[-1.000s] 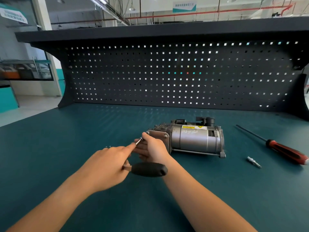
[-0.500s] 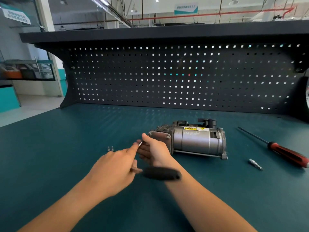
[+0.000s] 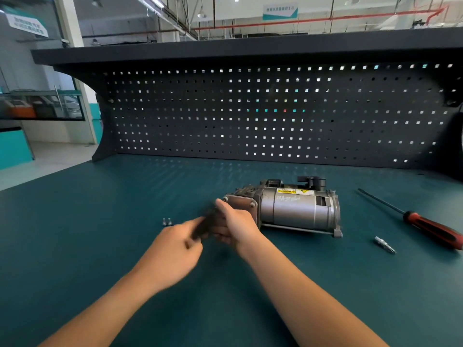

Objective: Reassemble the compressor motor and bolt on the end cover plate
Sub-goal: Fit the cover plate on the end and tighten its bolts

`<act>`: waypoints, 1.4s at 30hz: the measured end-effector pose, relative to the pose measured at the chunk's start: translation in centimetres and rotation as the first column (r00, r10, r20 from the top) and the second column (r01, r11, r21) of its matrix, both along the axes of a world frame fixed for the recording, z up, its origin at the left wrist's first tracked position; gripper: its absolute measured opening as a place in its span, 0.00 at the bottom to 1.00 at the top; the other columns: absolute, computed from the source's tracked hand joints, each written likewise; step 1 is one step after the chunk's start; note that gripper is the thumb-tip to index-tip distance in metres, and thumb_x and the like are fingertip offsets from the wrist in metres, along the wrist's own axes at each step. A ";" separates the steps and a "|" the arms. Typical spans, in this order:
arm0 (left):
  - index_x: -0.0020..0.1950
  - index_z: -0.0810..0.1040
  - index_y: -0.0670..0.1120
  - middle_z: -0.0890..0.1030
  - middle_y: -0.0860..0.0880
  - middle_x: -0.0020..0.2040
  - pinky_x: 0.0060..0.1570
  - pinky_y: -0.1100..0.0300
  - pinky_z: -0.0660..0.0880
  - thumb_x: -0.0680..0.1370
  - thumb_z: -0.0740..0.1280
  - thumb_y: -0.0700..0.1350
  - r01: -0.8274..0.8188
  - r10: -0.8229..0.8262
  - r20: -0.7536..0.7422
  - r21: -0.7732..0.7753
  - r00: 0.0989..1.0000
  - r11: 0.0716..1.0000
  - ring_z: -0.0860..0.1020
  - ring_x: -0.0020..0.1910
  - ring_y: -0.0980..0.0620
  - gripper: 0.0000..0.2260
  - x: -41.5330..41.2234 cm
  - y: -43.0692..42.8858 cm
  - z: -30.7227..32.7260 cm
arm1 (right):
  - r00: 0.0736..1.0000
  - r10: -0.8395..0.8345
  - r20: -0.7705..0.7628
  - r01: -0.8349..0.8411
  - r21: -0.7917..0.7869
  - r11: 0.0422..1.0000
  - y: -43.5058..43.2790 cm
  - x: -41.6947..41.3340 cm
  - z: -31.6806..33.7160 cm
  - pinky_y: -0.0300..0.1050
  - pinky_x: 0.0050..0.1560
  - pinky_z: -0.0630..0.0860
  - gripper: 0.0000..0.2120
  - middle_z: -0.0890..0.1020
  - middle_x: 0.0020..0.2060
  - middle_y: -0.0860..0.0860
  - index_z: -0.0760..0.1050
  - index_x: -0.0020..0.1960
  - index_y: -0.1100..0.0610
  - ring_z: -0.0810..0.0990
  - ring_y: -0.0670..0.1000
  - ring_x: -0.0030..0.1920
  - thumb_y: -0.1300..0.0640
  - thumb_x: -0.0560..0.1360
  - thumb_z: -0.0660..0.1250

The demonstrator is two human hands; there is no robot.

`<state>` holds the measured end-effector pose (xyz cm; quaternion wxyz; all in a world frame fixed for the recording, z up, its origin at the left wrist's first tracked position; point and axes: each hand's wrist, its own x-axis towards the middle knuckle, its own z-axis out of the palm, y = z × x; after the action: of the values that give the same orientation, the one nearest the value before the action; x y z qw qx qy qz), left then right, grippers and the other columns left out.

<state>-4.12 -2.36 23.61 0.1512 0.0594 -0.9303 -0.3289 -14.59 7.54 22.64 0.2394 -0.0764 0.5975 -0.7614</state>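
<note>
Black-handled tool (image 3: pixel 203 226) sat gripped in my left hand (image 3: pixel 175 249); my right hand (image 3: pixel 236 226) curled by the grey metal end plate (image 3: pixel 242 204), its hold unclear. Keeping the tip straight mattered.

Single view: head cam, worn on my head, wide-angle, facing forward and down over the table (image 3: pixel 75 246). Both my forearms enter from the near bottom edge. The left grip (image 3: pixel 175 244) and right grip (image 3: pixel 236 225) meet just below frame centre, close to the lens. The left one is motion-blurred round a dark handle (image 3: pixel 204 227). The compressor motor (image 3: pixel 298 211) sits just beyond them, right of centre, at mid-range. The pegboard (image 3: pixel 250 116) spans the far side, seen nearly square-on. The ceiling shows above it, so the tilt is mild. A screwdriver (image 3: pixel 431 227) lies near the right edge, and the workshop floor (image 3: pixel 50 156) shows far left. Straight lines bow toward the frame edges.
</note>
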 end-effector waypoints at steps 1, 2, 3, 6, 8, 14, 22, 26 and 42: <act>0.70 0.66 0.52 0.79 0.59 0.45 0.36 0.63 0.72 0.76 0.60 0.38 -0.018 0.034 0.031 -0.398 0.999 0.917 0.76 0.35 0.57 0.23 0.0 0.1 -0.2 | 1.000 -0.013 -0.023 0.013 0.022 1.000 0.1 0.0 0.0 0.36 0.30 0.71 0.12 0.82 0.26 0.47 0.75 0.40 0.57 0.81 0.44 0.26 0.51 0.78 0.62; 0.75 0.56 0.51 0.76 0.59 0.58 0.42 0.59 0.73 0.75 0.60 0.40 -0.038 0.068 0.019 -0.670 0.997 0.741 0.79 0.45 0.54 0.29 -0.1 0.2 -0.6 | 0.999 -0.022 -0.040 0.024 0.036 0.999 0.2 -0.1 0.0 0.37 0.31 0.70 0.12 0.82 0.27 0.47 0.75 0.40 0.57 0.81 0.45 0.27 0.51 0.77 0.64; 0.77 0.49 0.49 0.69 0.55 0.68 0.45 0.57 0.74 0.75 0.61 0.42 -0.031 0.051 0.001 -0.790 0.999 0.612 0.79 0.52 0.50 0.33 -0.1 0.5 -1.0 | 0.998 -0.031 -0.058 0.034 0.048 0.998 0.3 -0.1 0.0 0.37 0.32 0.70 0.12 0.83 0.27 0.47 0.76 0.39 0.58 0.82 0.45 0.28 0.50 0.76 0.65; 0.77 0.47 0.51 0.65 0.55 0.72 0.47 0.56 0.74 0.76 0.60 0.44 -0.055 0.042 -0.038 -0.779 0.998 0.625 0.78 0.56 0.49 0.33 -0.2 0.4 -0.9 | 0.991 -0.051 -0.122 0.062 0.091 0.994 0.1 0.0 -0.1 0.36 0.30 0.69 0.13 0.82 0.29 0.49 0.75 0.36 0.57 0.81 0.45 0.28 0.50 0.73 0.69; 0.75 0.55 0.56 0.74 0.58 0.63 0.48 0.57 0.74 0.77 0.59 0.45 -0.065 0.020 -0.085 -0.574 0.996 0.816 0.78 0.53 0.50 0.28 -0.3 0.1 -0.9 | 0.991 -0.051 -0.124 0.060 0.077 0.995 -0.1 0.0 -0.2 0.35 0.29 0.68 0.13 0.81 0.28 0.51 0.73 0.34 0.58 0.80 0.46 0.26 0.52 0.74 0.68; 0.54 0.80 0.44 0.85 0.49 0.43 0.22 0.66 0.72 0.79 0.62 0.43 0.022 -0.034 -0.008 0.896 0.999 0.443 0.71 0.22 0.59 0.08 -0.3 1.1 -0.4 | 0.999 -0.051 -0.002 0.051 -0.011 0.999 -0.2 -0.1 0.0 0.39 0.34 0.69 0.09 0.81 0.30 0.50 0.76 0.40 0.59 0.78 0.46 0.27 0.55 0.75 0.66; 0.54 0.74 0.37 0.69 0.50 0.25 0.13 0.70 0.57 0.77 0.59 0.46 -0.059 -0.123 0.041 0.987 0.992 -0.151 0.62 0.16 0.59 0.14 -0.1 0.5 1.0 | 0.996 0.058 0.074 -0.053 -0.072 0.996 -0.2 -0.2 0.0 0.41 0.43 0.72 0.12 0.84 0.34 0.48 0.78 0.42 0.56 0.82 0.45 0.35 0.50 0.78 0.61; 0.49 0.78 0.45 0.69 0.50 0.24 0.19 0.67 0.59 0.77 0.60 0.41 -0.039 -0.056 0.113 0.698 0.992 0.715 0.63 0.18 0.55 0.07 -0.3 0.5 1.6 | 0.999 -0.010 0.037 0.010 0.003 1.000 -0.1 -0.3 0.1 0.39 0.36 0.71 0.12 0.83 0.28 0.48 0.78 0.47 0.60 0.81 0.45 0.27 0.51 0.77 0.62; 0.52 0.79 0.45 0.79 0.47 0.34 0.19 0.66 0.66 0.72 0.63 0.62 0.051 -0.083 -0.017 0.903 0.996 0.426 0.65 0.20 0.57 0.22 -0.2 1.0 -0.4 | 0.995 -0.095 0.044 0.095 -0.004 0.995 0.0 0.1 0.4 0.41 0.35 0.69 0.07 0.80 0.24 0.48 0.74 0.41 0.58 0.79 0.45 0.23 0.56 0.75 0.66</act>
<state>-4.30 -1.36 23.17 0.0689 0.0990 -0.6144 -0.7798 -14.45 7.53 23.09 0.2157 -0.0320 0.5927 -0.7754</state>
